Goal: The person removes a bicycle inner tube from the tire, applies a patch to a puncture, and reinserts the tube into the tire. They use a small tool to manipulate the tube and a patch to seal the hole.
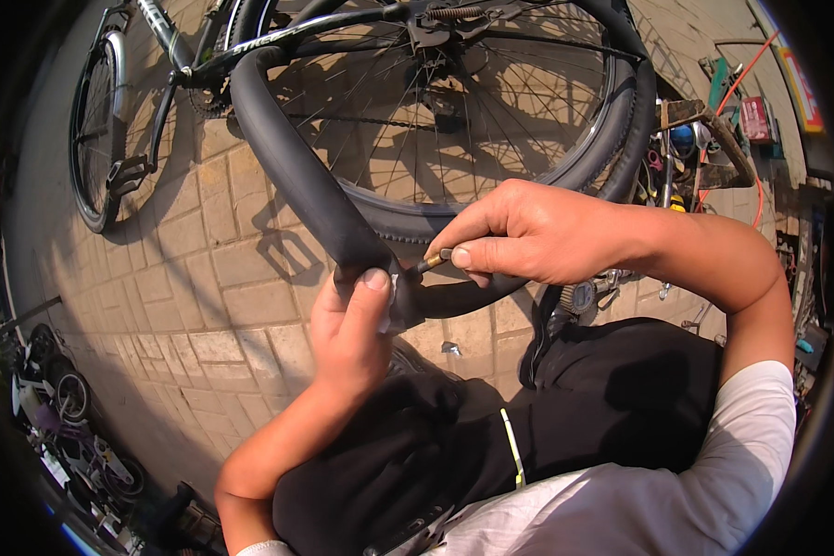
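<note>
A black rubber inner tube [299, 167], plump with air, loops out from the rear wheel of a bicycle. My left hand [354, 326] grips the tube at a bend, the thumb pressed next to a pale patch or film [390, 299]. From the tube by that spot sticks a brass-coloured valve stem [427, 264]. My right hand [528, 233] pinches the outer end of the stem, at a small metal piece [447, 254], between thumb and fingers. Behind the hands the tyre [417, 221] lies around the spoked wheel, with the chain and derailleur above.
The dark bicycle frame [306, 33] crosses the top, its front wheel [101, 132] at left. Tools [667, 174] and a red box [755, 119] lie right. A round gauge [579, 297] is by my knee. Small bikes [76, 417] stand lower left. A foil scrap [450, 348] lies on the paving [250, 299].
</note>
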The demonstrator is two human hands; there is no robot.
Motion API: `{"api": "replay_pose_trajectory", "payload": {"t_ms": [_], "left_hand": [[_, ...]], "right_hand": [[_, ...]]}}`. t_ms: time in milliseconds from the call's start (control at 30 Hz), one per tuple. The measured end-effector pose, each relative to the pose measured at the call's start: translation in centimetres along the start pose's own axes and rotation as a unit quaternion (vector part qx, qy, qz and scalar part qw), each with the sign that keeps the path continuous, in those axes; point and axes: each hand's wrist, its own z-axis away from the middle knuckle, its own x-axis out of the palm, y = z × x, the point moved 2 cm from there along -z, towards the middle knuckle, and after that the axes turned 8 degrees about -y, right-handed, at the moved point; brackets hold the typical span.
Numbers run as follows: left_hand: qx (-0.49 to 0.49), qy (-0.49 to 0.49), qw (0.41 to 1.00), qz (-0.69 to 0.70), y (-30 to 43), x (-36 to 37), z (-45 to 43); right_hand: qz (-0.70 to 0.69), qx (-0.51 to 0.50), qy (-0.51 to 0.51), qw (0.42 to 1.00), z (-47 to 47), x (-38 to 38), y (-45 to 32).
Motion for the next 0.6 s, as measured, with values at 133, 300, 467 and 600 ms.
{"api": "replay_pose_trajectory", "payload": {"t_ms": [133, 300, 467, 600], "left_hand": [[0.012, 0.02, 1.0, 0.008, -0.1, 0.7, -0.3], [0.015, 0.018, 1.0, 0.007, -0.2, 0.7, -0.2], [0.024, 0.044, 0.999, 0.004, -0.1, 0.9, 0.3], [0.023, 0.054, 0.998, 0.028, -0.2, 0.6, 0.4]], "right_hand": [[0.004, 0.004, 0.013, 1.0, 0.2, 0.3, 0.2], [0.056, 0.002, 0.023, 0.998, 0.4, 0.4, -0.2], [0.105, -0.059, 0.051, 0.991, 0.1, 0.9, -0.3], [0.2, -0.11, 0.099, 0.969, -0.2, 1.4, 0.5]]}}
